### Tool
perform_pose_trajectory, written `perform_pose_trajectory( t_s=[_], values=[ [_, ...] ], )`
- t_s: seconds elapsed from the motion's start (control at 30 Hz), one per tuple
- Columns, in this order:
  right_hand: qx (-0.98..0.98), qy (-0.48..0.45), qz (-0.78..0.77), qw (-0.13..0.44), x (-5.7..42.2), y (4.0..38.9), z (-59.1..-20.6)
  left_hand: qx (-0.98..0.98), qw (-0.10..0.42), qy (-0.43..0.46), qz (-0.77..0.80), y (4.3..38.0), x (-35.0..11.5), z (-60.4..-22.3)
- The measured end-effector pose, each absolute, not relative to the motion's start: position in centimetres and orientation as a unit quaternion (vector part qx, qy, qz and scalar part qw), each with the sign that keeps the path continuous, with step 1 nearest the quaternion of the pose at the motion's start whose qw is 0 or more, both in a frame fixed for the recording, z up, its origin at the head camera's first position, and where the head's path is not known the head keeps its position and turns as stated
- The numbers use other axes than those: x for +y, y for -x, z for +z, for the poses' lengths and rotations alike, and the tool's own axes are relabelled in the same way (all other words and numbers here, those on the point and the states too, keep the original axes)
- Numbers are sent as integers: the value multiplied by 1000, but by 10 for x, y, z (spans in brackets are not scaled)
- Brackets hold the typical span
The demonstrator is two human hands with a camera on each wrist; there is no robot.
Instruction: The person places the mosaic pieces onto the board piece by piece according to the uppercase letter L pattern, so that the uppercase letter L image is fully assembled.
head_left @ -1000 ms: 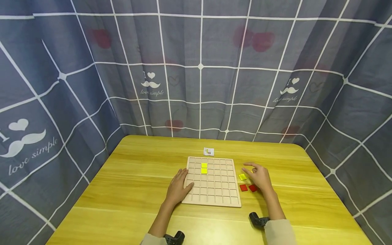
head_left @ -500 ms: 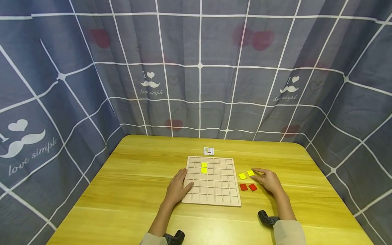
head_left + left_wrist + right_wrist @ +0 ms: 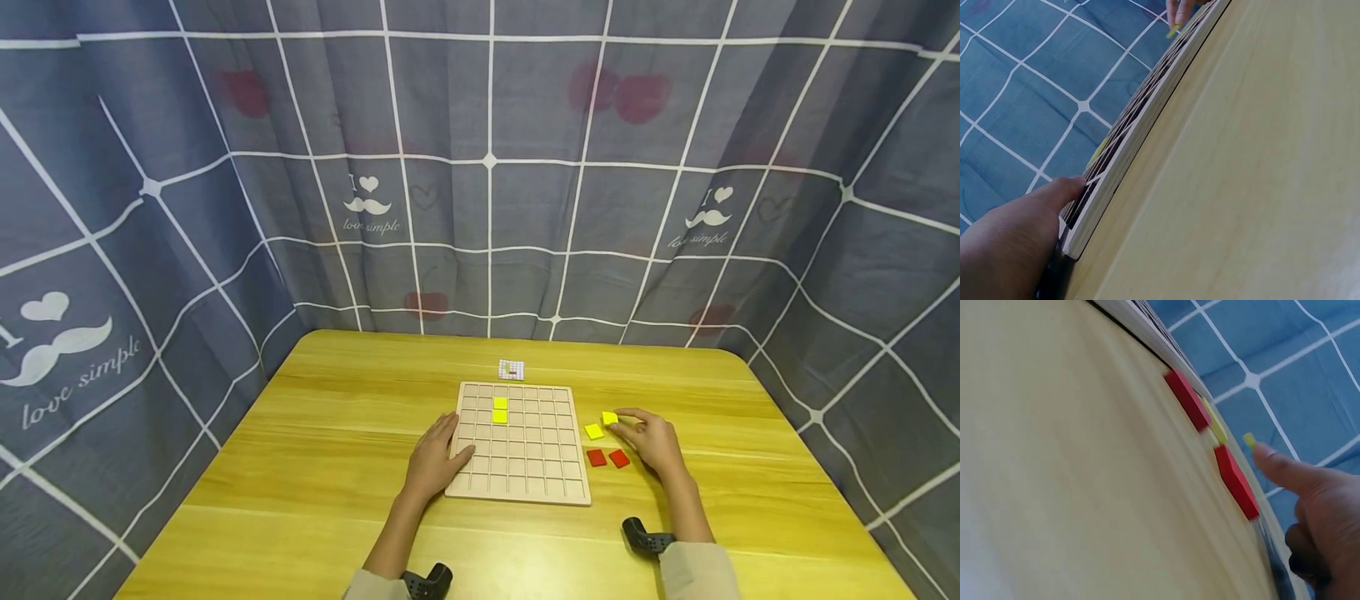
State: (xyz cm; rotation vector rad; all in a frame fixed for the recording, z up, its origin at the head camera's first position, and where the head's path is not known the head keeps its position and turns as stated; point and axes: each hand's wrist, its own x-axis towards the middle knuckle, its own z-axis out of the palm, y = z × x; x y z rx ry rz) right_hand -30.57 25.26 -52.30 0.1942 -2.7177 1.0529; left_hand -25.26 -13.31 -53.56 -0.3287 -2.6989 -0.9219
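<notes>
My right hand (image 3: 651, 439) pinches a yellow square tile (image 3: 609, 418) between thumb and fingers, right of the wooden grid board (image 3: 525, 468). In the right wrist view the tile (image 3: 1249, 440) is raised above the tabletop at the thumb's tip. My left hand (image 3: 433, 460) rests along the board's left edge, fingers extended and thumb (image 3: 1071, 185) over the rim. Two yellow tiles, one upper (image 3: 500, 403) and one lower (image 3: 500, 417), lie in neighbouring squares of one column. Beside the board are another yellow tile (image 3: 594, 432) and two red tiles, left (image 3: 596, 457) and right (image 3: 619, 458).
A small card (image 3: 512, 371) printed with a grid and coloured squares lies behind the board. The wooden table (image 3: 330, 467) runs back to a grey-blue checked curtain (image 3: 450, 200), which also hangs on both sides.
My right hand first moved right over the loose tiles to a yellow one, then lifted it and shifted slightly left. My left hand stays at the board's edge.
</notes>
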Motion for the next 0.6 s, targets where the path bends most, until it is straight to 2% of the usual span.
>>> perform_pose_trajectory(
  t_s=[0.23,0.43,0.6],
  values=[
    [-905,-67,393,150,216,306,-511,-932,136,117,-314,252,-132,-536],
    [-894,-122,394,175,169,305,-502,-934,130,116,-312,252,-133,-535],
    [-889,-153,396,169,134,302,-503,-935,130,117,-309,252,-133,-534]
  ],
)
